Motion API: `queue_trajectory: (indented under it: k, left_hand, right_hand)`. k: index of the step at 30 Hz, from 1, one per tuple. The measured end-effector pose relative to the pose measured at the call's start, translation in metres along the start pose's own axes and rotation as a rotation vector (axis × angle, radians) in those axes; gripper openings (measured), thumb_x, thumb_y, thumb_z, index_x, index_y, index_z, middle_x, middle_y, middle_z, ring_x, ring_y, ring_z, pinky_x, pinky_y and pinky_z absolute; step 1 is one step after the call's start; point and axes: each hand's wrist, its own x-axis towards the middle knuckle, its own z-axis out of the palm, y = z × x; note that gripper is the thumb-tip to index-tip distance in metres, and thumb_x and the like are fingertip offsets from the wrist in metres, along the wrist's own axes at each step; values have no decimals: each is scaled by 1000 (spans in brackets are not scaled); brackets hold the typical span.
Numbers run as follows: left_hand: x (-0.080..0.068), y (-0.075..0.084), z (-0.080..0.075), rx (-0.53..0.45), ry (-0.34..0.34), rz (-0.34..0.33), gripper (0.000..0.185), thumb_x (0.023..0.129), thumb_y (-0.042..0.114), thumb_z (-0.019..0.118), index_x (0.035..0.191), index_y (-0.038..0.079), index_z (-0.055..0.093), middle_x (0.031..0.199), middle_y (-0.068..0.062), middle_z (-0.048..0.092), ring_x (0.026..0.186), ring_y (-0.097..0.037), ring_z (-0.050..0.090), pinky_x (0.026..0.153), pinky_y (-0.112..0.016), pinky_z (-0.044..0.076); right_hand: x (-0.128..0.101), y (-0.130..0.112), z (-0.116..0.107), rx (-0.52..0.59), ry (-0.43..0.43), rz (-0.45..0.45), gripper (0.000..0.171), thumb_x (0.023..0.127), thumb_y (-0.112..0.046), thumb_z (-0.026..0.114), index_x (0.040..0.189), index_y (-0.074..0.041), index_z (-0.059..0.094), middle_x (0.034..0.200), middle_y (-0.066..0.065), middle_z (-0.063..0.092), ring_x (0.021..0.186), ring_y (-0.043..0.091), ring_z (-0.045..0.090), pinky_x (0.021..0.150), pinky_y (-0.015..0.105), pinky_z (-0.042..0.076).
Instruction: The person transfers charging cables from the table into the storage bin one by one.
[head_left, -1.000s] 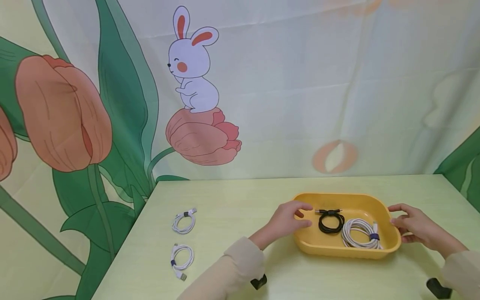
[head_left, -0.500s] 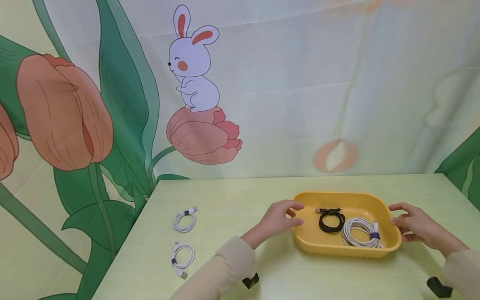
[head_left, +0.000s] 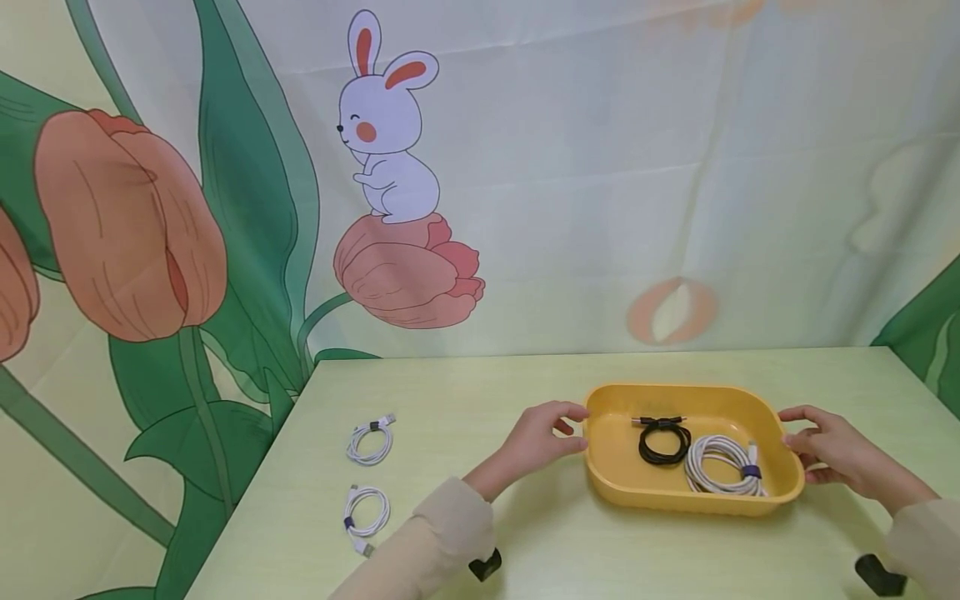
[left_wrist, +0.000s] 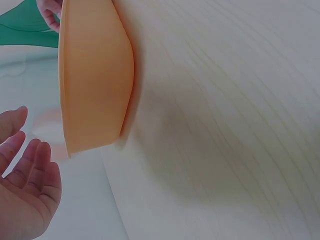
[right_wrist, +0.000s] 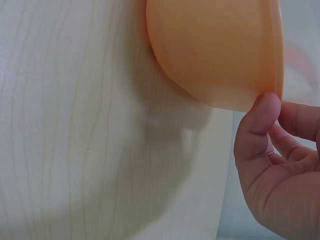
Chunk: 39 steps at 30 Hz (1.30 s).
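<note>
A yellow tray [head_left: 611, 471] sits on the pale green table, holding a coiled black cable [head_left: 663, 442] and a coiled white cable [head_left: 720, 471]. My left hand [head_left: 540, 433] hovers just left of the tray with relaxed, spread fingers and holds nothing. The left wrist view shows a gap between that hand [left_wrist: 25, 190] and the tray [left_wrist: 92, 80]. My right hand [head_left: 821, 446] is at the tray's right end. In the right wrist view its thumb tip [right_wrist: 265, 107] touches the tray's rim [right_wrist: 215, 50], and the fingers lie loosely behind.
Two small coiled white cables lie on the table's left part, one farther back [head_left: 370, 442] and one nearer [head_left: 365, 512]. A printed backdrop with a rabbit [head_left: 386, 125] and tulips hangs behind the table. The table's left edge runs diagonally near the cables.
My left hand has let go of the tray's left rim and drawn back to the left. The tray and my right hand have stayed put.
</note>
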Motion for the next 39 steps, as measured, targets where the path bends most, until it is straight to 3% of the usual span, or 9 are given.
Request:
queue_trajectory:
  k: [7, 17, 39]
  left_hand:
    - [-4, -5, -6, -23, 9, -35, 36, 77, 16, 67, 112, 12, 59, 110, -5, 60, 90, -17, 59, 68, -18, 48]
    - [-8, -13, -7, -46, 23, -27, 36, 78, 14, 67, 112, 8, 59, 108, -8, 61, 88, -20, 59, 69, -19, 48]
    - [-25, -29, -17, -59, 49, -80, 33, 79, 15, 65, 110, 9, 59, 108, -9, 60, 89, -19, 58, 70, -22, 49]
  right_hand:
    - [-1, 0, 0, -7, 2, 1, 60, 90, -20, 49, 132, 5, 15, 85, 6, 53, 68, 18, 52, 60, 29, 51]
    - [-1, -2, -1, -16, -3, -2, 57, 91, -18, 46, 132, 6, 15, 86, 6, 55, 68, 18, 53, 60, 29, 51]
    - [-2, -3, -1, -4, -6, -3, 55, 91, -15, 45, 132, 6, 15, 87, 6, 54, 68, 17, 53, 59, 29, 50]
